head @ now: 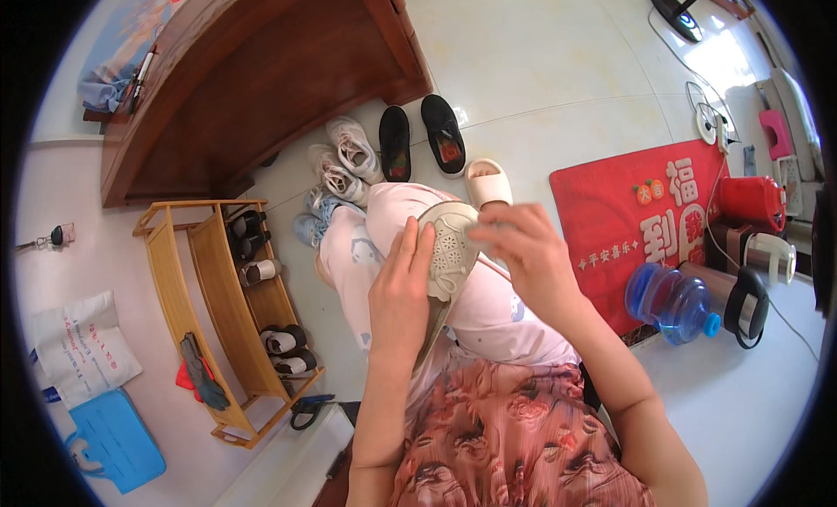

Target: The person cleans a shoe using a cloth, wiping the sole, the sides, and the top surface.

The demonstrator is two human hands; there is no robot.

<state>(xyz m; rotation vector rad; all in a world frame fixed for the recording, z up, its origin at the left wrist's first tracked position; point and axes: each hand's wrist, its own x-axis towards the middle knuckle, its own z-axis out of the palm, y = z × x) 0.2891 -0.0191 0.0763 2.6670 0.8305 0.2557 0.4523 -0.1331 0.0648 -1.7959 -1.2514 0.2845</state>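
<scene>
My left hand [400,288] grips a cream perforated shoe [451,249] with a small bow on its upper, held over my lap with its toe pointing away from me. At the right side of the toe is my right hand [523,252], its fingers bent and blurred. Something small and greyish seems to be between those fingertips, too blurred to name. Pale pink patterned trousers [412,209] lie beneath the shoe. A cream slide sandal [489,185] is on my foot just beyond.
Black shoes [395,141] and white sneakers [353,147] stand ahead, near a dark wooden cabinet [274,82]. A bamboo shoe rack [222,298] is at left. On the right lie a red mat [588,213] and a blue water bottle [673,304], with kettles beside it.
</scene>
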